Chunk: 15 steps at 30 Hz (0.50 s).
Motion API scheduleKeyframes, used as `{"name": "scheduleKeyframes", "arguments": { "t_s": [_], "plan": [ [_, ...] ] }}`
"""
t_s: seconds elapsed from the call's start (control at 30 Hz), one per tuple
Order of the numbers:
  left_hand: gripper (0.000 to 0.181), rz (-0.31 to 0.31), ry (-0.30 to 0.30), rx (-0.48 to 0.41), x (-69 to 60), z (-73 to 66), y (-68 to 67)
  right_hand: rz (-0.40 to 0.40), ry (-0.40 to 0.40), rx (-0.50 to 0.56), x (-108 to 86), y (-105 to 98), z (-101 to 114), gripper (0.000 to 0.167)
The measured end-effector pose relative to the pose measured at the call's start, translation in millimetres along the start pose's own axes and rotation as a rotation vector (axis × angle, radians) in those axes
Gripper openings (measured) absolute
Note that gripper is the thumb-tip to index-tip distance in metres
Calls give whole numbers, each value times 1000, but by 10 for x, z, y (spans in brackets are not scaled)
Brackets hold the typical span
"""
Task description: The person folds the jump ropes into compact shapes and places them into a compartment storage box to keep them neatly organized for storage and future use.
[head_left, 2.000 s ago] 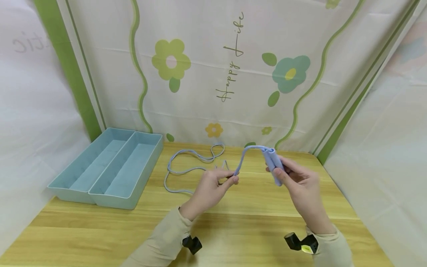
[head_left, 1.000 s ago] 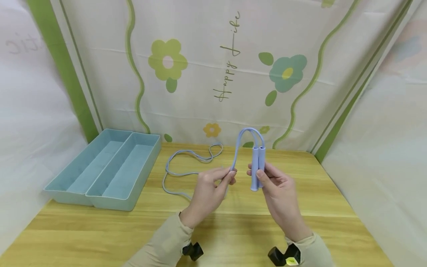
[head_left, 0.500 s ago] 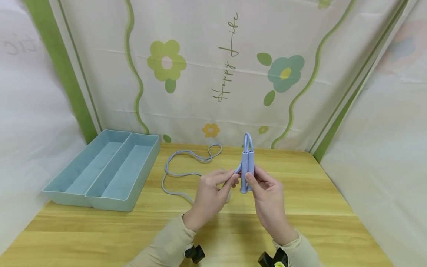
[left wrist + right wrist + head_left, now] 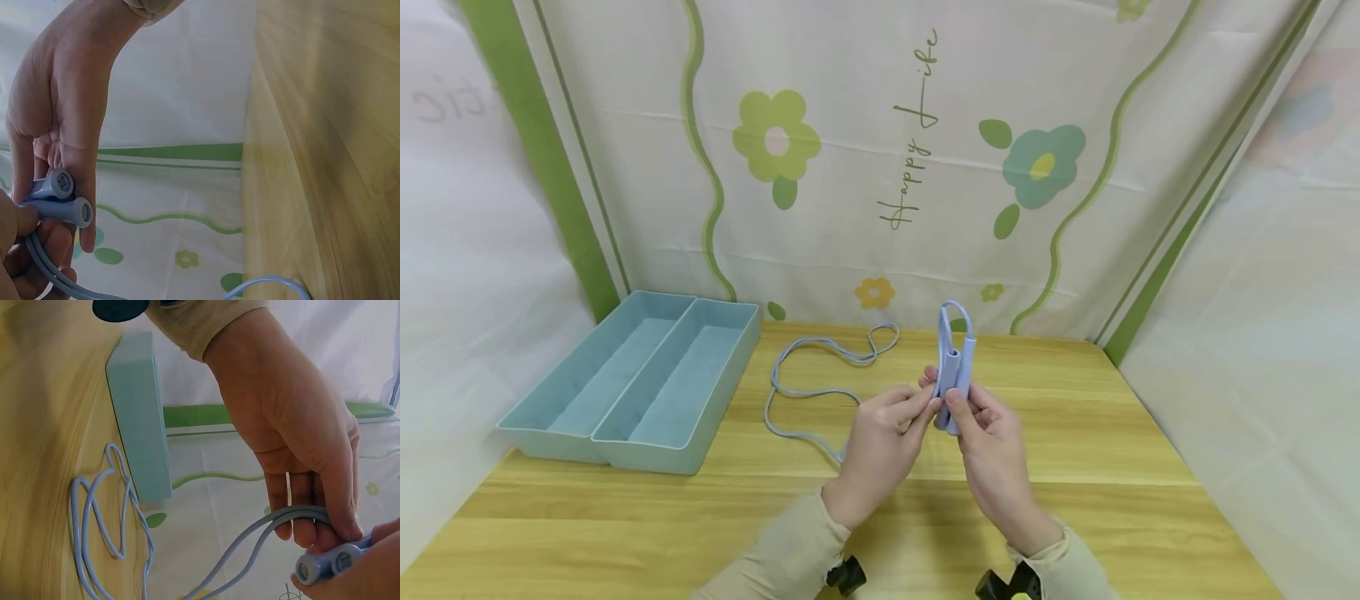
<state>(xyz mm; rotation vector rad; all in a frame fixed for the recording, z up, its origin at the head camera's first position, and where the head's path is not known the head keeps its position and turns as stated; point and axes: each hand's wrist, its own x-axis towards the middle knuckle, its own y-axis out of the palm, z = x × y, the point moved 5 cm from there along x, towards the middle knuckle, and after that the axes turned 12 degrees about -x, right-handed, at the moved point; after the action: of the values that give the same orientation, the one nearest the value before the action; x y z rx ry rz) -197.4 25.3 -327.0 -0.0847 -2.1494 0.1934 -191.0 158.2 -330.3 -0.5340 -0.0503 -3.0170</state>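
A light-blue jump rope has its two handles (image 4: pixel 961 379) held side by side and nearly upright above the table. My right hand (image 4: pixel 996 462) grips both handles between thumb and fingers. Close against them, my left hand (image 4: pixel 883 433) pinches the doubled cord (image 4: pixel 247 540), which arches over from the handle tops. The handles' round ends (image 4: pixel 81 212) show in the left wrist view. From the left hand the remaining cord (image 4: pixel 775 392) trails down and lies in loose curves on the wooden table. Fingers hide part of the handles.
Two pale teal trays (image 4: pixel 700 392), long and open-topped, stand side by side at the table's left. Behind the wooden table (image 4: pixel 1075 517) hangs a white curtain (image 4: pixel 857 100) with printed flowers. More white cloth closes both sides.
My right hand has brought the handles leftward to my left hand. The loop of cord over the handles has become smaller. My left hand keeps hold of the cord.
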Motion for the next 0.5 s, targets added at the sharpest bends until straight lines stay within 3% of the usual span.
{"name": "scheduleKeyframes", "arguments": {
  "t_s": [0.3, 0.5],
  "plan": [
    [21, -11, 37, 116, -17, -38, 3, 140, 143, 88, 32, -10, -60, 45],
    [21, 60, 91, 235, -9, -87, 31, 143, 209, 123, 39, -30, -63, 49]
  ]
}}
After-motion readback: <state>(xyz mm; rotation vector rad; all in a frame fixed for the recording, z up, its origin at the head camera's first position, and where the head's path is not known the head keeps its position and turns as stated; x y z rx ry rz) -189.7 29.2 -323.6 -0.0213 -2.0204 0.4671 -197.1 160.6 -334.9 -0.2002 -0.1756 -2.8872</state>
